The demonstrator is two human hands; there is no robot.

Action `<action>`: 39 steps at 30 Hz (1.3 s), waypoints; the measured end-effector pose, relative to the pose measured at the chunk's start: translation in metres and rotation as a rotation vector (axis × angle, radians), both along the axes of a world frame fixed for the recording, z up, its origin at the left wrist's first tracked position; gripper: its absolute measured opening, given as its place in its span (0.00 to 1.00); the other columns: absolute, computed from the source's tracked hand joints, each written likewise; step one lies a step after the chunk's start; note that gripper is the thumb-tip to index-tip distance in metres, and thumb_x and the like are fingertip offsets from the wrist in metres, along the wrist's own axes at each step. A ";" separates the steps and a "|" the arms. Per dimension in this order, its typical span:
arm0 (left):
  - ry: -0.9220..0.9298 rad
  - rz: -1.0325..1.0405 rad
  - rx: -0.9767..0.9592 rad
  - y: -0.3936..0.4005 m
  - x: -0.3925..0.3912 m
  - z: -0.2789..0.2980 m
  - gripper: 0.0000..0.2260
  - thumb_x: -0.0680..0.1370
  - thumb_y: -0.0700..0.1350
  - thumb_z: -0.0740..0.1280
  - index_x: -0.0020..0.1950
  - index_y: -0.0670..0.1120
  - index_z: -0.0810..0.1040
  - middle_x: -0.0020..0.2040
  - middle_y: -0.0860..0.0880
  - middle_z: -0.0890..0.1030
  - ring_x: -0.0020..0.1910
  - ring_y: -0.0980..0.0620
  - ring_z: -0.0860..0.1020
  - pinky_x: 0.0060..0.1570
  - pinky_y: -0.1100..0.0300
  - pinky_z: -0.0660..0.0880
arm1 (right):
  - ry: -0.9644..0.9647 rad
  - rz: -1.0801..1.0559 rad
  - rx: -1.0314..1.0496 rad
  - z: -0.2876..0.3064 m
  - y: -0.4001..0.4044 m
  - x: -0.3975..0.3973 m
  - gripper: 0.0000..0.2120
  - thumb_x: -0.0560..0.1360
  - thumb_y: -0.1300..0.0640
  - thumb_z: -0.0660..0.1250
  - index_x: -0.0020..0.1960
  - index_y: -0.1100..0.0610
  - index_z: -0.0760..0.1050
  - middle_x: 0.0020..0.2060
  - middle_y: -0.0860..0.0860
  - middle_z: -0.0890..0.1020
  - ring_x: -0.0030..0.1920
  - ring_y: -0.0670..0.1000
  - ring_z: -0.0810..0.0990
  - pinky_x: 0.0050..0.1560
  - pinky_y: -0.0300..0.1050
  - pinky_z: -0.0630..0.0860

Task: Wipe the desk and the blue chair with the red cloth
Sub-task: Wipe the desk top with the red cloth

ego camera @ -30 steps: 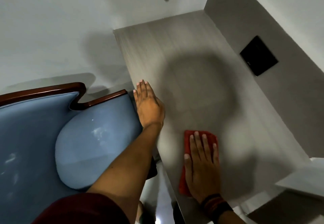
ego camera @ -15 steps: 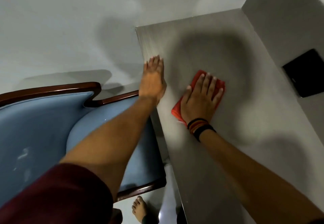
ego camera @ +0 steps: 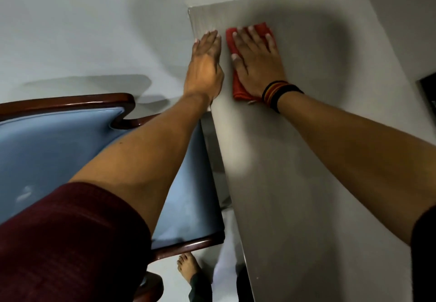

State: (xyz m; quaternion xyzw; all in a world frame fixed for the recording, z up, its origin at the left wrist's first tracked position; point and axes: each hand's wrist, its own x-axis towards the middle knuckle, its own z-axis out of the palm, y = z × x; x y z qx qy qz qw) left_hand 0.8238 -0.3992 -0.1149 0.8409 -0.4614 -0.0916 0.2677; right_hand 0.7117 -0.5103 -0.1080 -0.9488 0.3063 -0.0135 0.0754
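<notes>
The grey desk [ego camera: 295, 171] runs from the bottom right up to its far left corner. A folded red cloth [ego camera: 238, 86] lies flat near that far corner, and my right hand [ego camera: 256, 58] presses on it with spread fingers, a dark banded wristband at the wrist. My left hand [ego camera: 205, 65] rests flat on the desk's left edge just beside the cloth, fingers together, holding nothing. The blue chair [ego camera: 47, 141] with a dark wooden frame stands left of the desk, partly hidden by my left arm.
White wall fills the upper left and a grey side wall rises at the right with a dark panel [ego camera: 428, 91]. A bare foot [ego camera: 187, 266] stands on the floor between chair and desk.
My right hand has slid the red cloth away along the desk, from near the front to the far left corner. My left hand moved forward along the desk edge too.
</notes>
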 end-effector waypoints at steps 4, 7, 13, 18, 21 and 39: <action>0.002 0.033 0.009 0.003 0.000 0.002 0.29 0.81 0.34 0.58 0.83 0.43 0.64 0.84 0.44 0.64 0.86 0.45 0.59 0.86 0.53 0.50 | 0.022 0.160 -0.018 0.000 0.043 -0.045 0.30 0.86 0.45 0.47 0.86 0.53 0.52 0.86 0.51 0.56 0.86 0.52 0.52 0.86 0.60 0.48; -0.023 0.079 0.034 0.004 -0.004 0.005 0.27 0.84 0.34 0.56 0.84 0.45 0.64 0.85 0.46 0.64 0.85 0.46 0.60 0.86 0.55 0.52 | 0.044 0.253 -0.023 0.000 0.085 -0.092 0.30 0.87 0.45 0.47 0.86 0.53 0.53 0.86 0.52 0.57 0.86 0.53 0.53 0.86 0.61 0.49; -0.087 0.046 0.080 0.012 -0.016 0.019 0.27 0.82 0.35 0.57 0.83 0.44 0.65 0.82 0.44 0.67 0.82 0.42 0.64 0.83 0.54 0.59 | 0.107 0.429 -0.063 -0.008 0.182 -0.199 0.30 0.86 0.45 0.45 0.86 0.54 0.52 0.86 0.52 0.56 0.86 0.55 0.52 0.85 0.63 0.52; -0.092 -0.063 0.208 0.033 -0.031 0.042 0.18 0.79 0.36 0.63 0.68 0.42 0.79 0.71 0.36 0.76 0.72 0.35 0.74 0.73 0.44 0.74 | 0.117 0.380 -0.034 -0.013 0.243 -0.258 0.31 0.86 0.44 0.46 0.86 0.53 0.51 0.86 0.52 0.54 0.87 0.55 0.50 0.84 0.64 0.53; 0.060 -0.074 0.056 0.068 -0.067 0.050 0.18 0.82 0.38 0.58 0.67 0.41 0.81 0.70 0.37 0.80 0.72 0.39 0.77 0.77 0.50 0.70 | 0.052 0.379 0.013 -0.019 0.293 -0.285 0.30 0.86 0.45 0.48 0.86 0.52 0.53 0.86 0.51 0.58 0.87 0.55 0.51 0.84 0.65 0.52; 1.061 0.548 -0.015 0.308 -0.271 0.038 0.13 0.79 0.42 0.75 0.54 0.31 0.82 0.50 0.32 0.87 0.49 0.36 0.87 0.51 0.41 0.87 | -0.059 -0.355 0.438 0.047 0.368 -0.299 0.37 0.78 0.47 0.67 0.82 0.51 0.56 0.74 0.52 0.69 0.74 0.55 0.70 0.75 0.53 0.70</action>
